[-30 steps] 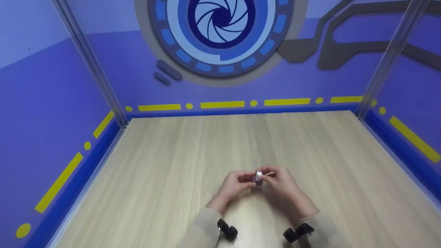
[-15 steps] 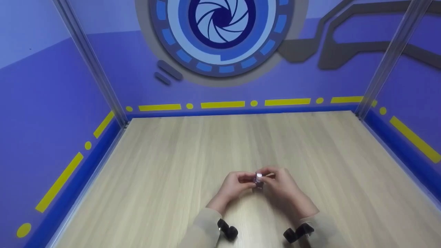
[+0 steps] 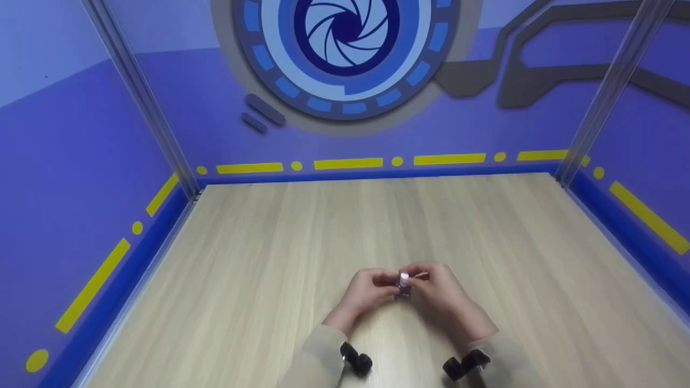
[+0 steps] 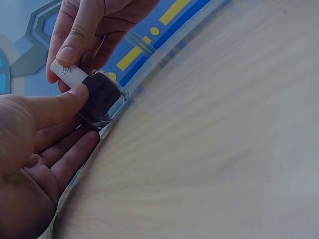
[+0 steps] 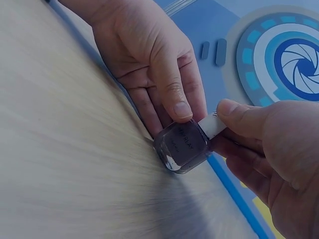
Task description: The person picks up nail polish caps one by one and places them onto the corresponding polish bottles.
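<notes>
A small nail polish bottle [image 5: 182, 147] of clear glass with dark contents and pale lettering is held between my hands, close over the table. My left hand [image 3: 366, 291] grips its glass body, thumb on the lettered face in the left wrist view. With thumb and fingers, my right hand [image 3: 444, 288] pinches the white cap [image 4: 70, 73], which sits on the bottle's neck. The bottle is tilted in both wrist views, its thick glass base pointing away from the cap. Part of the body is hidden behind the left fingers.
The wood-grain table [image 3: 269, 231] spreads around both hands. Blue-purple panels with yellow dashes enclose it at the back [image 3: 345, 145] and both sides. Black wrist straps [image 3: 356, 360] sit over the beige sleeves [image 3: 318, 350].
The bottle and right fingertips have shifted very slightly toward me, and the white cap's visible face has turned a little. Both hands keep their hold.
</notes>
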Demonstrator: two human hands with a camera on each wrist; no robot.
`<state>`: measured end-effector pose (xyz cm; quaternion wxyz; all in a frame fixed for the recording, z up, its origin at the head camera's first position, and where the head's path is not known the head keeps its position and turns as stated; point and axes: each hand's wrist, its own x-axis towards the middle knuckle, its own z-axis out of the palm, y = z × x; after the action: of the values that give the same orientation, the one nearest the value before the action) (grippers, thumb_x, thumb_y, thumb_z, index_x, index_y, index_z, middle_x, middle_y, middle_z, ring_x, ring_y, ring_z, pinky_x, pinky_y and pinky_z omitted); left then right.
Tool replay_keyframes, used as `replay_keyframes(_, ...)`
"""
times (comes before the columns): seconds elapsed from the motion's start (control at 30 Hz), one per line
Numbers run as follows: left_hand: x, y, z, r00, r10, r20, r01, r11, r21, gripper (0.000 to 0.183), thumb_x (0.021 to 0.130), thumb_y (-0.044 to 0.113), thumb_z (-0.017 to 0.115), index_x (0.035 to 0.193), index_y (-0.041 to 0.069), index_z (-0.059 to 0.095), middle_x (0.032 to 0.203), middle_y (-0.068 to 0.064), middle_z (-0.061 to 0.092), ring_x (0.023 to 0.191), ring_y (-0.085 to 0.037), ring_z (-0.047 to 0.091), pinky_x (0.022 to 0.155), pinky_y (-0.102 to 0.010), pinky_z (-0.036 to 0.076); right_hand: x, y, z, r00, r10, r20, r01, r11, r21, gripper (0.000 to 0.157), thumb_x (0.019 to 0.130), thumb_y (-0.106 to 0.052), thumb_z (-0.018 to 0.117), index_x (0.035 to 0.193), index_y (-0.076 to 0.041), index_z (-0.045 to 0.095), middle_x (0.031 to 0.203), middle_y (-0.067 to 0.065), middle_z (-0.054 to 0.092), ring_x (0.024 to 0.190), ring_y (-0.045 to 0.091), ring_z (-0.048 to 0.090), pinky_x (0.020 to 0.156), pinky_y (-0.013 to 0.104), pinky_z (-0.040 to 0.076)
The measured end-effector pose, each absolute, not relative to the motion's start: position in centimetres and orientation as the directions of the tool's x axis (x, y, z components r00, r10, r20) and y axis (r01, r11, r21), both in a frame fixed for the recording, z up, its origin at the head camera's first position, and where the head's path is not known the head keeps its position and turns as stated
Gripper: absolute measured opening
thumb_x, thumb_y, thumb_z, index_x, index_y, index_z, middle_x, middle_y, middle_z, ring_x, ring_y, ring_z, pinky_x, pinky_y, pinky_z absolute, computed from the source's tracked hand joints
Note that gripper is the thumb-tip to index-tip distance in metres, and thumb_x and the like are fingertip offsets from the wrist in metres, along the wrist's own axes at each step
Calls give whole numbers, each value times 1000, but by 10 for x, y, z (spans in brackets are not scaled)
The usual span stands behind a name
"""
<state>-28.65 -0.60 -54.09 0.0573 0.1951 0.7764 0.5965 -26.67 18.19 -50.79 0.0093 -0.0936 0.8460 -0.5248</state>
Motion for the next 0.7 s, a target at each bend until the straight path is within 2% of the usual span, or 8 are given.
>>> replay_keyframes(0.37, -288, -6, -541, -917, 376, 129, 224, 221, 949, 24, 75, 9, 77, 98, 13, 73, 93, 1, 73, 86, -6, 67, 79, -19, 52, -267, 182, -509, -981, -171, 88, -156, 439, -885, 15, 82, -10, 70, 94, -19, 73, 96, -1, 69, 88, 17, 65, 81, 31, 53)
replay_keyframes(0.7, -287, -7, -540, -913, 384, 135, 243, 247, 938, 23, 76, 11, 77, 99, 15, 73, 93, 2, 73, 86, -5, 66, 80, -19, 51, -268, 185, -511, -974, -201, 109, -186, 420, -888, 20, 81, -16, 72, 101, -14, 72, 101, 1, 68, 93, 18, 65, 85, 30, 53)
